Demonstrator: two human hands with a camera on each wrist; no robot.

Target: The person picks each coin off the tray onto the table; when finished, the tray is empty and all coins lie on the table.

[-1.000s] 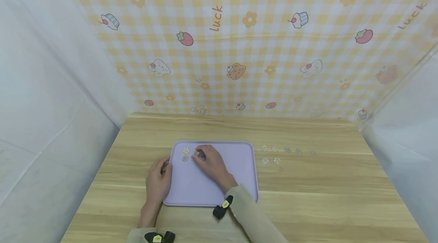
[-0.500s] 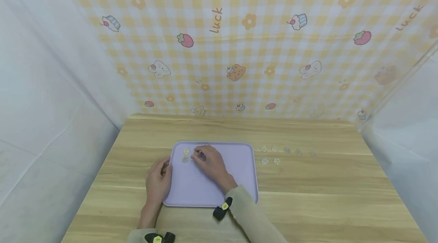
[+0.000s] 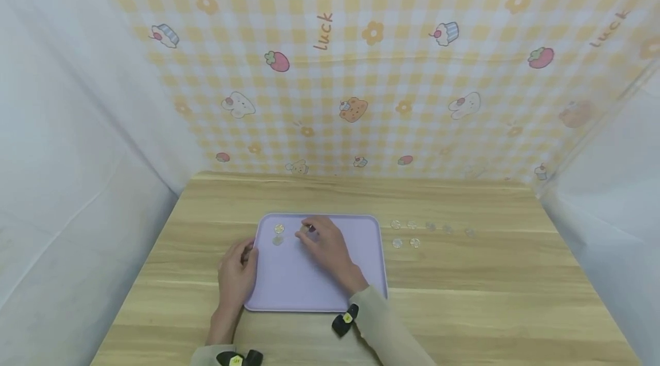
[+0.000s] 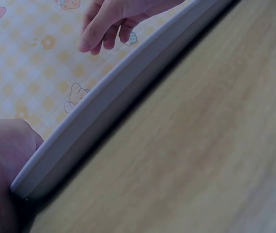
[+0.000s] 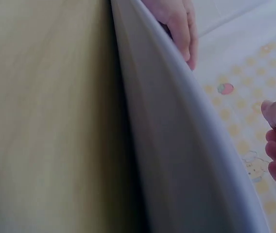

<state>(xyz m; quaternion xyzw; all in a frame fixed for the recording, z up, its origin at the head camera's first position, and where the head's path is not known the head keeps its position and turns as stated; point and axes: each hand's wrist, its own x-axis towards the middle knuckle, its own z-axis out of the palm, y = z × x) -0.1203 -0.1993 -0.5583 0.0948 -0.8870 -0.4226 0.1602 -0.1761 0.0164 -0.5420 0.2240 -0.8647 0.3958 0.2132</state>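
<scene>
In the head view, a flat lilac tray (image 3: 289,280) lies on the wooden table. My left hand (image 3: 236,274) holds its left edge, thumb at the rim and fingers curled beside it. Over the tray's upper part, my right hand (image 3: 327,246) pinches a small coin, mostly hidden by thumb and forefinger. Left of those fingertips lie a gold-toned coin (image 3: 279,228) and, just below it, a duller silvery coin (image 3: 277,240). In the left wrist view, the right hand (image 4: 116,19) shows above the tray's rim (image 4: 113,87), thumb and fingers bent downward.
Right of the tray, several shiny coins (image 3: 396,224) lie on the table (image 3: 464,280) in two rows, the upper one longer. A yellow checked cloth (image 3: 376,79) hangs behind the table, and white sheets (image 3: 77,183) stand at both sides.
My right hand has shifted slightly right over the tray, away from the two coins lying there. The left hand and the tray stay where they were.
</scene>
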